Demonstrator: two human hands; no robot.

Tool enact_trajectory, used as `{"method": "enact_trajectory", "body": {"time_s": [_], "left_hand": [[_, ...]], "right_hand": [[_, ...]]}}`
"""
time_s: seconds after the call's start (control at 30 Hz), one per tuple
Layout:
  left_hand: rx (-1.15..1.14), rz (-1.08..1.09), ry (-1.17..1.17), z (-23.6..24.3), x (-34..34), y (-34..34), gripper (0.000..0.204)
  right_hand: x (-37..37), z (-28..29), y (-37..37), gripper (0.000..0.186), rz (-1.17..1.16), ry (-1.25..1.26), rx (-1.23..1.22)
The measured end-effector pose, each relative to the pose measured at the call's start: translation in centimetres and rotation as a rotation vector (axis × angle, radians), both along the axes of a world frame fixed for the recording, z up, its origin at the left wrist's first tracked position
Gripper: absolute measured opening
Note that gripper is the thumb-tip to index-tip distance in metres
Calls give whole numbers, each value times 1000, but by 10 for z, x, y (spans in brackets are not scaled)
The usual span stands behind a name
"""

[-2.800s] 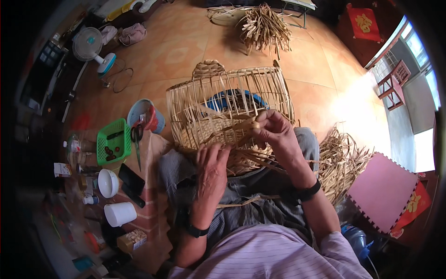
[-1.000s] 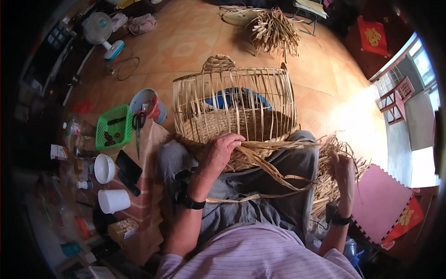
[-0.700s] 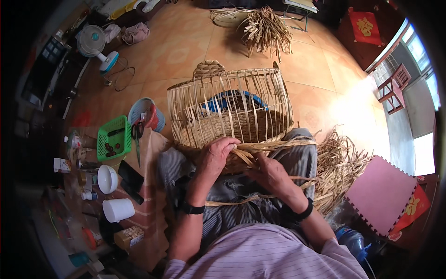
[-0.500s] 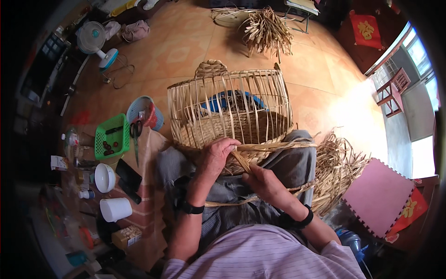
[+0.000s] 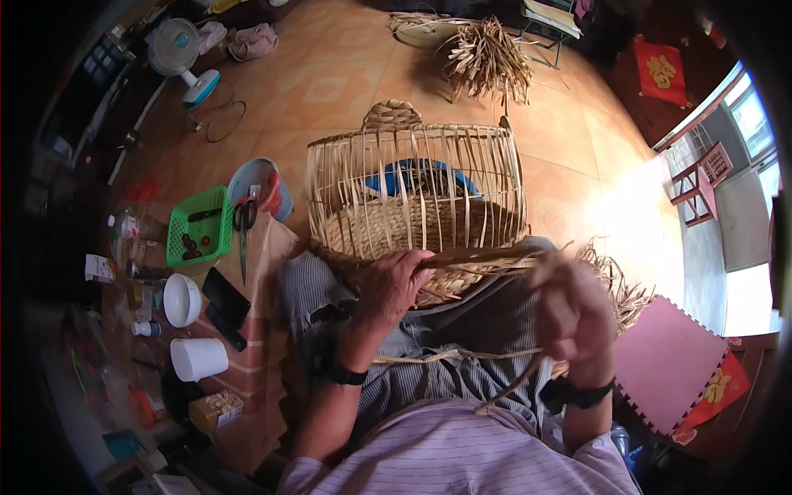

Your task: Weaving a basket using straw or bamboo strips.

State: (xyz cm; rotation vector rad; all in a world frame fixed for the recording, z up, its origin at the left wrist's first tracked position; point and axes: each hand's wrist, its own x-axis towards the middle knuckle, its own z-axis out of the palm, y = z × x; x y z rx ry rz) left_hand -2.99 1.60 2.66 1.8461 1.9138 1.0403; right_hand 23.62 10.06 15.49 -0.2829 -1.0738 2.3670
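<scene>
**At your knees, a tan, open-ribbed basket of woven plant fibre (image 5: 429,221)**

It lies along your knees, handle loop (image 5: 392,115) at the far edge, bare ribs rising above a braided wall. Your left hand (image 5: 388,290) grips flat, straw-coloured strips (image 5: 483,256) at its near edge, fingers pinched over them; they run rightward toward your right hand (image 5: 575,313). That hand is blurred, so you cannot tell whether its fingers grasp anything. One thin brown strip (image 5: 513,388) slants from beneath it to your striped shirt (image 5: 437,450). Your grey striped trousers (image 5: 412,400) lie under both. Near your right knee sits a heap of loose dry strips (image 5: 617,280), beside a pink square foam mat (image 5: 667,363). To your left are black-handled scissors (image 5: 246,216) and a green perforated plastic tray (image 5: 217,229).
</scene>
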Motion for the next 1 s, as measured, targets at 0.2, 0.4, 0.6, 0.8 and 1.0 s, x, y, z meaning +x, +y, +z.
{"method": "enact_trajectory", "body": {"time_s": [0.2,0.4,0.6,0.8,1.0], "left_hand": [[19,40,-21,-15,1,10,21],[13,55,-45,-18,2,7,18],[45,20,24,-26,3,13,20],[-178,92,190,6,24,6,63],[-221,111,609,-20,39,16,83]], "right_hand": [[27,-12,22,29,-784,419,-45],[-49,-53,-3,47,-52,-731,487],[-110,-101,29,25,-278,-515,272],[-122,-102,74,21,-350,-395,192],[-125,-98,74,20,-204,-499,619]]}}
